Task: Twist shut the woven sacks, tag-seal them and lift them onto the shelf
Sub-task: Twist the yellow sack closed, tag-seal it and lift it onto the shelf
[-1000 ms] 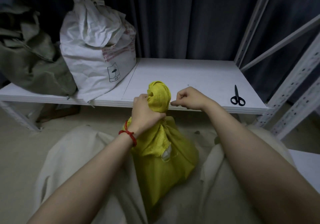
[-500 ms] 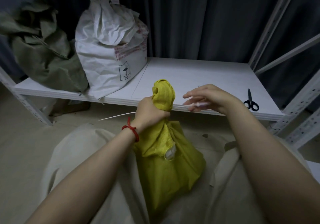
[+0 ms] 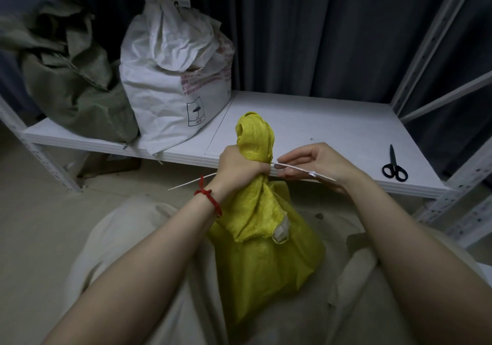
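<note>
A yellow woven sack point(image 3: 263, 259) stands between my knees, its neck twisted into a tight bunch. My left hand point(image 3: 237, 167) grips that twisted neck just under the bunched top. A thin white tag seal point(image 3: 303, 170) runs across behind the neck; one end sticks out left past my wrist, the other lies across my right hand point(image 3: 316, 164), whose fingers pinch it beside the neck. On the white shelf point(image 3: 306, 128) ahead stand a tied white sack point(image 3: 175, 78) and a green sack point(image 3: 72, 80).
Black scissors point(image 3: 394, 164) lie on the shelf near its right front corner. White perforated shelf posts point(image 3: 452, 200) rise at the right and left. Dark curtains hang behind the shelf. The floor is pale; my light trousers frame the sack.
The white tag seal has been passed behind the sack's neck, its end now sticking out to the left. My right hand has slid rightward along the strip. The camera has shifted left.
</note>
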